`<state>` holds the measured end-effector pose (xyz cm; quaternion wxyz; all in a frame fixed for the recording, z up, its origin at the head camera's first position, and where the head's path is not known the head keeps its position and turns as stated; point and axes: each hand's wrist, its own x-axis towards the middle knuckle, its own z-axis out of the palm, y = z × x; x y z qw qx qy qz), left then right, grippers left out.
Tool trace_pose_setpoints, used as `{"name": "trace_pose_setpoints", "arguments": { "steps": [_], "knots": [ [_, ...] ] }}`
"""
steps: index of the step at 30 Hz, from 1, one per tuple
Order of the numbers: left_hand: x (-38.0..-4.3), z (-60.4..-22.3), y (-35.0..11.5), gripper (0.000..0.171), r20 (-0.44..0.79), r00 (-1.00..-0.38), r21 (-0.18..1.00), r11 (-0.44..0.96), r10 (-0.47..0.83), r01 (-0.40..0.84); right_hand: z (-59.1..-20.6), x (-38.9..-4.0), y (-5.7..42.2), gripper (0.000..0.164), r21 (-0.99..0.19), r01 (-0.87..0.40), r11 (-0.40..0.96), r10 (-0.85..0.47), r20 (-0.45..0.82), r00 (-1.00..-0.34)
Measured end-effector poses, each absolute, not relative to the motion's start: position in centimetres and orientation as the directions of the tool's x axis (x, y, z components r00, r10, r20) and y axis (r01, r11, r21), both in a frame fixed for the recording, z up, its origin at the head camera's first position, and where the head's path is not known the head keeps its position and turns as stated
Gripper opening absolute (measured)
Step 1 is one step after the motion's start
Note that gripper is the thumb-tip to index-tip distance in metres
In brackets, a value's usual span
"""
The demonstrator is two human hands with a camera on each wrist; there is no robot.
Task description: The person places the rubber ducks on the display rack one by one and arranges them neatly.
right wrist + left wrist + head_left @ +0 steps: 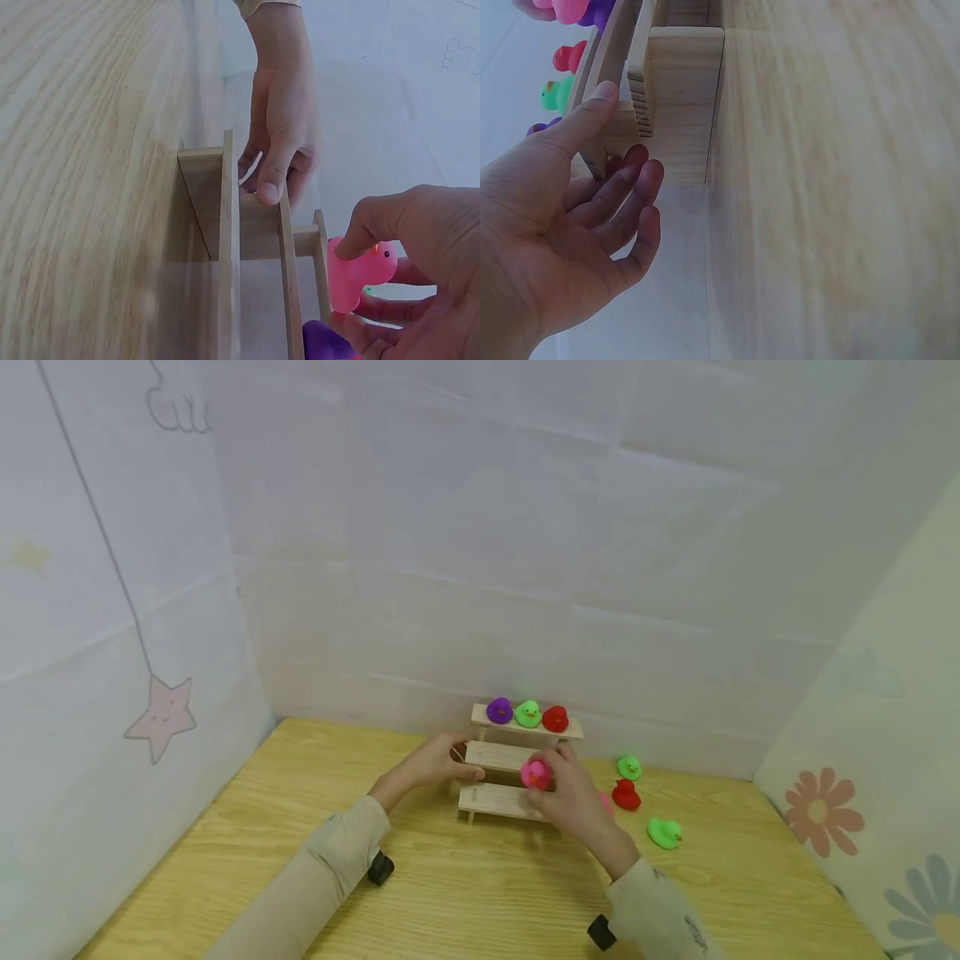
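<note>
A three-step wooden rack (498,800) stands near the back wall. My left hand (431,762) grips the left end of its middle step (498,756), the thumb on the step's edge and the fingers curled around its end. In my right hand (576,797) a pink rubber duck (535,774) is pinched, held over the middle step. A purple duck (326,341) shows close below it in the right wrist view, hidden by the hand in the head view. Along the top step sit a purple duck (499,711), a green duck (528,714) and a red duck (556,719).
Right of the rack, on the wooden table (465,893), lie a green duck (629,767), a red duck (626,794) and another green duck (664,833). A pink thing (606,806) peeks out behind my right hand. White printed sheets (450,568) enclose the table's back and sides.
</note>
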<state>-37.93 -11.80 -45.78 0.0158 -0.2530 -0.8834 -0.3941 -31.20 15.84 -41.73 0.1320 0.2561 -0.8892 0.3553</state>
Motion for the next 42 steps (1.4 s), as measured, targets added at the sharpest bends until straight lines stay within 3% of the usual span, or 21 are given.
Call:
{"name": "trace_pose_setpoints", "arguments": {
  "steps": [9, 18, 29, 42],
  "knots": [
    [-37.6, -45.5, -12.3, 0.071, 0.201, -0.891, 0.693, 0.583, 0.408, 0.424, -41.1, -31.5, 16.5, 0.042, -0.529, -0.505, 0.682, -0.338, 0.385, -0.859],
    [-37.7, -45.4, -12.6, 0.069, 0.187, -0.902, 0.696, 0.596, 0.389, 0.401, -39.7, -31.6, 17.4, 0.046, -0.430, -0.471, 0.770, -0.333, 0.360, -0.872],
    [-37.7, -45.7, -12.2, 0.072, 0.175, -0.897, 0.698, 0.592, 0.405, 0.403, -40.6, -33.4, 15.0, 0.044, -0.493, -0.611, 0.619, -0.452, 0.413, -0.791],
    [-37.5, -45.4, -11.6, 0.071, 0.177, -0.898, 0.714, 0.575, 0.404, 0.399, -42.0, -35.1, 13.8, 0.046, -0.423, -0.613, 0.667, -0.446, 0.431, -0.784]
  ]
}}
